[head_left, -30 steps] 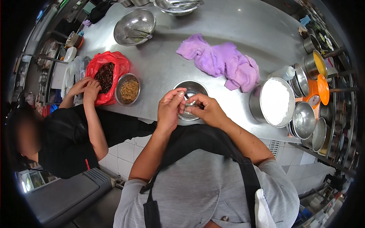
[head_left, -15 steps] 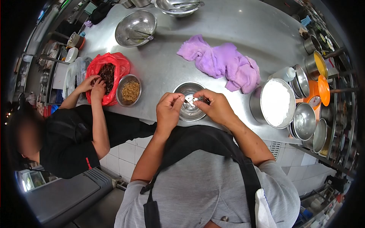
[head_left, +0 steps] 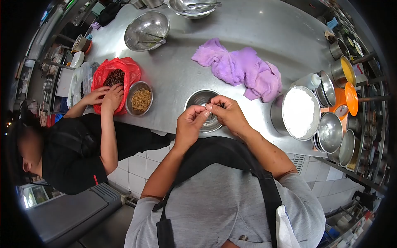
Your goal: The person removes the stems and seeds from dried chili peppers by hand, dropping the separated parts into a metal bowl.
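Both my hands are pinched together over a small steel bowl (head_left: 193, 98) at the table's near edge. My left hand (head_left: 191, 123) is closed, thumb against fingers. My right hand (head_left: 226, 111) is closed too, its fingertips meeting those of the left. A dark bit shows by the right fingers, too small to name. Whatever sits between the fingertips is mostly hidden. The bowl's inside is partly covered by my hands.
To the left, a co-worker's hands (head_left: 108, 97) reach into a red plastic bag (head_left: 134, 70) of dark brown strands, beside a bowl of yellowish pieces (head_left: 141, 100). A purple towel (head_left: 240, 66) lies ahead. A large pot of white powder (head_left: 301, 113) stands right.
My hands have come together, fingertips now touching, with the left hand shifted right. The co-worker's hands have moved slightly right over the red bag.
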The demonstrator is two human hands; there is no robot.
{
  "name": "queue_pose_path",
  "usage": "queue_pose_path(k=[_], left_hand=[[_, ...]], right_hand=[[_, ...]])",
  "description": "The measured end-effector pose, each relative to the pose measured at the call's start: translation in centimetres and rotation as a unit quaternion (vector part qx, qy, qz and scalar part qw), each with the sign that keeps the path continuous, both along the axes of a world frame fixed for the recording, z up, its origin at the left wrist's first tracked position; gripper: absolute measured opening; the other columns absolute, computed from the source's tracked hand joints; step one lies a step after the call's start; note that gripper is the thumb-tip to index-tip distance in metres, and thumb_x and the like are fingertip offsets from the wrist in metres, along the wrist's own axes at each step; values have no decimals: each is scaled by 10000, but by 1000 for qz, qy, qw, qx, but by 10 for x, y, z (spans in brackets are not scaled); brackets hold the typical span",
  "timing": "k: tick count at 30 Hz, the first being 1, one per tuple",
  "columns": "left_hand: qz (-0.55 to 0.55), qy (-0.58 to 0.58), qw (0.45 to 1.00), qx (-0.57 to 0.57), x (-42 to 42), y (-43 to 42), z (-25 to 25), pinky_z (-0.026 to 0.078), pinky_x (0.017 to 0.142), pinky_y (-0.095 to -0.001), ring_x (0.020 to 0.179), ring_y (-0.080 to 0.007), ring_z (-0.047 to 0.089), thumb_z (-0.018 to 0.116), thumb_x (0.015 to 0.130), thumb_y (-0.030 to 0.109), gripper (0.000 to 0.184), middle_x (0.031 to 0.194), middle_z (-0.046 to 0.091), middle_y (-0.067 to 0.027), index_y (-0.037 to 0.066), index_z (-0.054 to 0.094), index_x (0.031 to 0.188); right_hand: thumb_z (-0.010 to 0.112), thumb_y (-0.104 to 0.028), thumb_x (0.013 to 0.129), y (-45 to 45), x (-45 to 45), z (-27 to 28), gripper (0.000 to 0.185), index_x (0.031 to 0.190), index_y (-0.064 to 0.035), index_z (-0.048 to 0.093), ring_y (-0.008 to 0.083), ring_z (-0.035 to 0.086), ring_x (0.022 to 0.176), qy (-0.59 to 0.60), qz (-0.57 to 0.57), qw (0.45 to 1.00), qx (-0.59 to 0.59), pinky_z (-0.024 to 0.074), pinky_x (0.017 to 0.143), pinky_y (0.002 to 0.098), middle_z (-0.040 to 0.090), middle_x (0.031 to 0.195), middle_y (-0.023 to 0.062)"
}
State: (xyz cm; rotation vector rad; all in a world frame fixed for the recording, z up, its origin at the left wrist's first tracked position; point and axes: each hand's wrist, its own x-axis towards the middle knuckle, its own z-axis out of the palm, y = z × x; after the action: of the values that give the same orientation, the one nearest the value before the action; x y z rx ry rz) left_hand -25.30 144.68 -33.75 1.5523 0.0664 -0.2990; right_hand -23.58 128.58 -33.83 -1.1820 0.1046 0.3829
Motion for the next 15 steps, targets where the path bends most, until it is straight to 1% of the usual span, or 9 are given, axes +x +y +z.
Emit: queue_pose_path(k=[1, 3, 5, 7, 8, 10, 11, 14, 15], left_hand=[[5, -24, 1000, 20, -1, -1, 0, 446, 638, -207, 730, -54, 541, 659, 872, 102, 120, 852, 605, -2, 18, 628, 952], [11, -48, 998, 39, -2, -3, 0, 444, 620, -217, 716, -61, 542, 663, 865, 96, 114, 836, 604, -8, 16, 622, 935], [-7, -244, 952, 184, -3, -3, 2, 457, 604, -270, 686, -142, 574, 662, 838, 59, 92, 803, 599, -59, 18, 610, 902], [-15, -304, 930, 208, -2, -3, 3, 466, 608, -299, 683, -192, 580, 657, 818, 37, 88, 796, 593, -83, 19, 600, 882], [-21, -363, 902, 231, -2, -3, 4, 474, 612, -327, 679, -243, 587, 652, 798, 15, 89, 789, 586, -108, 20, 589, 862], [-30, -399, 883, 247, 1, -2, 3, 480, 619, -346, 690, -265, 590, 652, 781, 4, 105, 791, 586, -115, 23, 583, 858], [-40, -433, 861, 263, 1, -1, 3, 485, 627, -364, 701, -286, 593, 652, 764, -7, 123, 792, 585, -121, 26, 577, 854], [-26, -427, 872, 239, 1, 1, -1, 485, 615, -356, 675, -267, 591, 661, 736, -18, 152, 786, 583, -110, 25, 561, 842], [-25, -427, 872, 238, 1, 1, -2, 485, 615, -356, 675, -267, 591, 661, 736, -18, 152, 786, 583, -110, 25, 561, 842]], right_hand=[[669, -181, 875, 0, -1, -1, 139, 873, -74, 580, 10, 294, 442, 19, 5, 1000, 20, 205, 393, 196, 457, 630, -57], [657, -185, 881, -4, -1, 1, 136, 855, -88, 564, 17, 300, 434, 60, 26, 996, 64, 214, 388, 194, 442, 608, -56], [645, -189, 887, -8, 0, 2, 139, 837, -102, 549, 24, 307, 425, 100, 47, 988, 109, 223, 382, 193, 427, 586, -56], [619, -191, 896, -10, 3, 2, 158, 798, -127, 514, 39, 317, 405, 212, 74, 953, 202, 229, 358, 198, 403, 547, -50], [619, -191, 896, -10, 2, 2, 158, 798, -127, 514, 39, 317, 405, 212, 74, 953, 201, 229, 358, 198, 403, 547, -50], [605, -173, 895, -8, 2, 1, 166, 776, -133, 496, 50, 332, 393, 268, 73, 931, 236, 238, 338, 207, 398, 536, -49], [605, -173, 895, -7, 2, -1, 166, 776, -133, 496, 50, 332, 393, 268, 75, 931, 234, 238, 338, 207, 398, 536, -49], [619, -183, 885, -7, 0, -2, 150, 799, -127, 509, 40, 305, 398, 260, 87, 937, 217, 230, 351, 215, 391, 540, -48], [628, -169, 878, -5, -2, 2, 131, 816, -103, 534, 38, 339, 426, 177, 71, 975, 117, 264, 379, 214, 420, 555, -38]])
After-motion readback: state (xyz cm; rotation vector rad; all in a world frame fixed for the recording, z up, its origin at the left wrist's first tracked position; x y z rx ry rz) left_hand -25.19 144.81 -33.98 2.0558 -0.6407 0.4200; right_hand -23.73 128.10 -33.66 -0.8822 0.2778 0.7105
